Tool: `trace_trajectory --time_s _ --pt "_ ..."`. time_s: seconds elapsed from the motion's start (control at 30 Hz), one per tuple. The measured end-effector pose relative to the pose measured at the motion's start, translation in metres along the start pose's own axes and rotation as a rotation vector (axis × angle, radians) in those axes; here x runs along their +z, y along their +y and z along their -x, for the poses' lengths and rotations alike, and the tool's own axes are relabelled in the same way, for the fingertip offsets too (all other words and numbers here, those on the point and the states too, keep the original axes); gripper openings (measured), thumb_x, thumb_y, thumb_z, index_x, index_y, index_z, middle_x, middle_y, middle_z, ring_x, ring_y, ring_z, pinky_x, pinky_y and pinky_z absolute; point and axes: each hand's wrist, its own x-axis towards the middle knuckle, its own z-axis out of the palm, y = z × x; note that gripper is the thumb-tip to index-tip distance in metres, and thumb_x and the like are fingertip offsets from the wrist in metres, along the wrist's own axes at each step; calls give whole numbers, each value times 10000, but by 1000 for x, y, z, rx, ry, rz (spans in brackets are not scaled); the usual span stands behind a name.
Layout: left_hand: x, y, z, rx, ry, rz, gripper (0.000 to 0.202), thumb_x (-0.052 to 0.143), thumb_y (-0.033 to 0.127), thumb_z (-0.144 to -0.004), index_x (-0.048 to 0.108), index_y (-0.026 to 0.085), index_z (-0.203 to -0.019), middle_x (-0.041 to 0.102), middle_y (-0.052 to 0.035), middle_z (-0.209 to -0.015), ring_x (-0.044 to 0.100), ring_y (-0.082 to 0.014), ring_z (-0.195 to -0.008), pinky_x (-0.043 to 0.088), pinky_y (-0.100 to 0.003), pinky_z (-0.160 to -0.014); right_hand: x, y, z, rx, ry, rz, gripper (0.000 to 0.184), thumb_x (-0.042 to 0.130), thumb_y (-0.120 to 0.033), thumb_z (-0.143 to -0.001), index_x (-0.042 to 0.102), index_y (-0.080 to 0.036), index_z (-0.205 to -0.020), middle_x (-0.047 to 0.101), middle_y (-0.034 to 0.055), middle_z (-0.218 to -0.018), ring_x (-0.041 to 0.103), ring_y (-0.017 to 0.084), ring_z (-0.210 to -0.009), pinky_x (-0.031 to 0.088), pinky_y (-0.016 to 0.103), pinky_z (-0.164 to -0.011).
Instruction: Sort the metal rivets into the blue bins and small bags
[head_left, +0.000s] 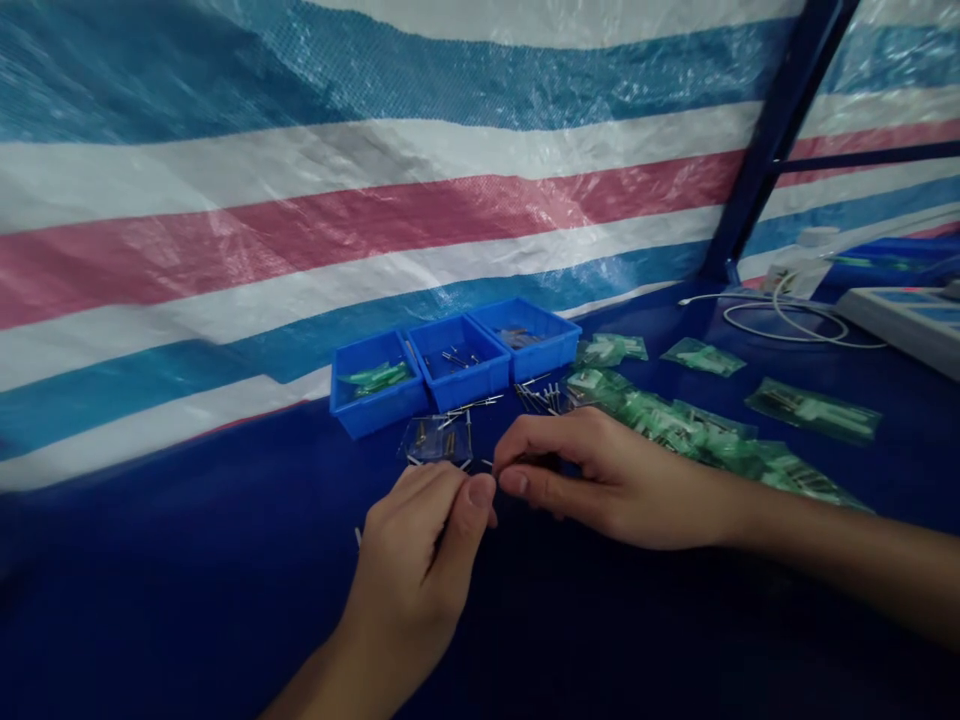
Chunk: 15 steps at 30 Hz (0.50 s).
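Observation:
My left hand (420, 540) is closed, thumb pressed against the curled fingers. Thin silver pin ends, like rivets, show at its upper and left edges; most of what it holds is hidden. My right hand (600, 475) pinches just beside the left thumb, and a short silver tip (487, 463) shows between the two hands. Just beyond them lies a clear bag (439, 438) with brass-coloured pieces inside. Loose metal rivets (541, 398) lie on the blue table past my right fingers, and more rivets (474, 405) lie in front of the bins.
Three blue bins stand in a row: one with green packets (349, 405), one with a few rivets (469, 385), one with small metal parts (551, 352). Green filled packets (675, 425) pile up beyond my right forearm. Farther right are a white cable (787, 335) and a pale device (900, 320).

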Motion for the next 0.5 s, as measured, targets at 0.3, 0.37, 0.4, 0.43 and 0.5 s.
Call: trace_trajectory --time_s 0.3,0.37,0.4,0.43,0.5 --pt "0 0 1 -25 -18 15 293 398 283 -898 550 197 -662 554 31 -552 537 -115 -529 414 -229 -526 1 1 1 -129 -16 152 210 415 -178 -915 573 -153 -778 535 -33 -616 417 49 -484 322 175 -489" --pt "0 0 1 -29 -29 14 284 398 276 -897 544 197 -668 549 32 -549 536 -115 -529 414 -228 -527 1 1 1 -117 -21 146 240 406 -189 -920 565 -152 -743 502 -46 -571 380 43 -447 305 175 -471" --pt "0 1 1 -27 -33 12 299 388 271 -900 537 197 -652 542 32 -541 528 -112 -517 409 -229 -522 1 2 1 -109 -27 141 245 403 -197 -923 565 -152 -745 498 -48 -565 381 41 -443 303 173 -469" --pt "-1 1 0 -26 -35 11 322 375 269 -904 530 196 -631 535 32 -533 520 -109 -502 402 -229 -513 1 1 1 -101 -30 134 236 405 -208 -924 569 -151 -764 503 -47 -569 393 41 -448 304 170 -468" --pt "0 1 0 -34 -30 16 368 350 273 -913 518 194 -595 530 29 -521 511 -108 -485 396 -232 -502 1 1 1 -78 -23 113 181 428 -229 -917 572 -151 -840 537 -41 -600 437 47 -477 319 164 -473"
